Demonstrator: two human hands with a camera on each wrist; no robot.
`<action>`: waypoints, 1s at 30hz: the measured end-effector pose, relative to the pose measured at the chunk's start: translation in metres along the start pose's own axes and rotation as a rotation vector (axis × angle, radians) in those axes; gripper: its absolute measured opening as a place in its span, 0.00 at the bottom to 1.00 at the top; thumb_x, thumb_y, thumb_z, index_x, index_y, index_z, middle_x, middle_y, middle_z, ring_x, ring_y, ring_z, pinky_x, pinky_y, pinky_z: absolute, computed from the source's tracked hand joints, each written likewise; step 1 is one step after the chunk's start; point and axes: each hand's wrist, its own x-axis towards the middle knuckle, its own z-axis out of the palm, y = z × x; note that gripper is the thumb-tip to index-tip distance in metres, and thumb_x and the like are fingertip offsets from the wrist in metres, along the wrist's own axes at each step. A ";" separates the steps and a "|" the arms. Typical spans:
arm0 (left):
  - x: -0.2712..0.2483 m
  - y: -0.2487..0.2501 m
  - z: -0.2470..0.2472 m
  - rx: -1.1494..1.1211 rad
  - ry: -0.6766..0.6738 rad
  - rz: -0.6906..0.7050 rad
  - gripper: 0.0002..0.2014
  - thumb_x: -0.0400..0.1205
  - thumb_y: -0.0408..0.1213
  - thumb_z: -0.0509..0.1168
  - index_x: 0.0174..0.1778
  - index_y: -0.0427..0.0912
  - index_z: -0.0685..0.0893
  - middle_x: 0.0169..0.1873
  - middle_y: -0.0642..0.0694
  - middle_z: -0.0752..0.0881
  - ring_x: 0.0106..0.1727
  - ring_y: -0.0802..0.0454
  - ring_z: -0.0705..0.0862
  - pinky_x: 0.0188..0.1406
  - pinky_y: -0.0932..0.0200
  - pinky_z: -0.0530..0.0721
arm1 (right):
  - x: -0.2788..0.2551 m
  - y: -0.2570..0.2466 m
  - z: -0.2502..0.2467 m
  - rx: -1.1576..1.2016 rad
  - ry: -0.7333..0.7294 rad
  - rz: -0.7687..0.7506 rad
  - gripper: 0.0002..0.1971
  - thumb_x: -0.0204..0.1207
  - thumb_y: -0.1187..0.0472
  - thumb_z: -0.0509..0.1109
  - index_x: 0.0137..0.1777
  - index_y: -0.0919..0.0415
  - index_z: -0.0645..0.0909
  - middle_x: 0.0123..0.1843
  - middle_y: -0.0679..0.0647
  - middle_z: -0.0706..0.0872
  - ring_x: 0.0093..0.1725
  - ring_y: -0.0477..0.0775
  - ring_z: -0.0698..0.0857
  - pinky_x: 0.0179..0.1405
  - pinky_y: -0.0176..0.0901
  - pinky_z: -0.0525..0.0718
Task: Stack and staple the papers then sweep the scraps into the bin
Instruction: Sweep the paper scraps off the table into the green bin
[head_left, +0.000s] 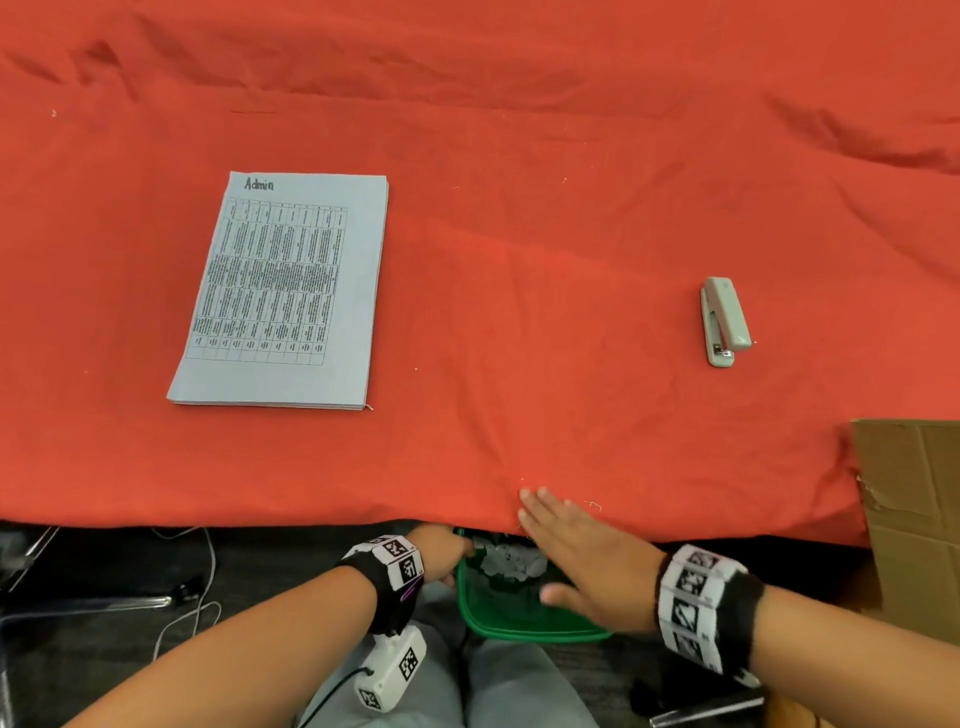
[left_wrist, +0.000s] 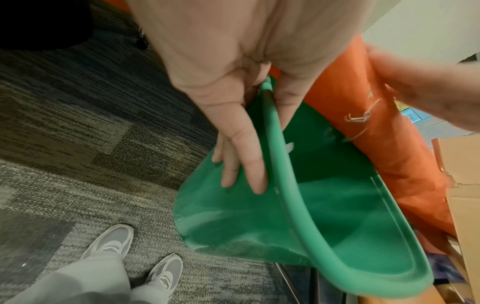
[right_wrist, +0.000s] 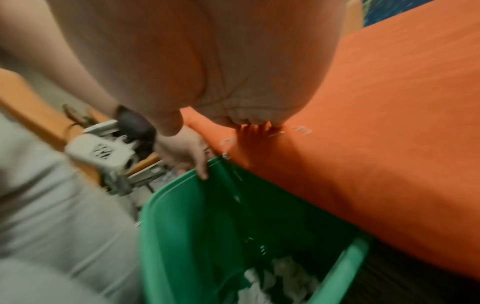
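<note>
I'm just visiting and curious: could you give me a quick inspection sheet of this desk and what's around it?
Surface: red cloth, wrinkled, draped over the table's near edge.
Job's things: paper stack lies squared, headed "Admin"; stapler lies apart to its right; green bin held under the table's near edge, crumpled paper inside.
Clutter: loose staples on the cloth near the edge; cardboard at the right.
Hands: left hand grips the bin's rim; right hand flat on the cloth edge above the bin.
Cables: thin wires on the floor at left.
Surroundings: patterned carpet, the person's grey shoes.
</note>
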 end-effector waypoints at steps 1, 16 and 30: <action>0.000 0.000 0.000 -0.009 0.005 0.001 0.08 0.79 0.37 0.63 0.50 0.38 0.82 0.47 0.40 0.87 0.27 0.54 0.84 0.23 0.68 0.79 | -0.007 -0.006 0.005 0.010 -0.027 -0.032 0.39 0.82 0.38 0.46 0.81 0.56 0.30 0.82 0.52 0.28 0.82 0.55 0.29 0.82 0.57 0.35; -0.006 0.008 0.004 -0.130 -0.007 0.021 0.05 0.80 0.29 0.63 0.51 0.35 0.80 0.35 0.45 0.82 0.27 0.55 0.86 0.25 0.66 0.86 | 0.017 -0.010 0.003 -0.004 0.124 0.045 0.38 0.82 0.38 0.43 0.84 0.61 0.39 0.82 0.52 0.30 0.81 0.56 0.30 0.79 0.54 0.31; -0.008 0.009 0.008 -0.120 0.034 -0.026 0.19 0.80 0.31 0.64 0.67 0.28 0.78 0.56 0.34 0.85 0.39 0.49 0.84 0.32 0.63 0.85 | -0.030 0.023 0.011 0.160 0.157 0.330 0.41 0.77 0.34 0.40 0.79 0.57 0.25 0.80 0.52 0.22 0.81 0.50 0.26 0.81 0.44 0.34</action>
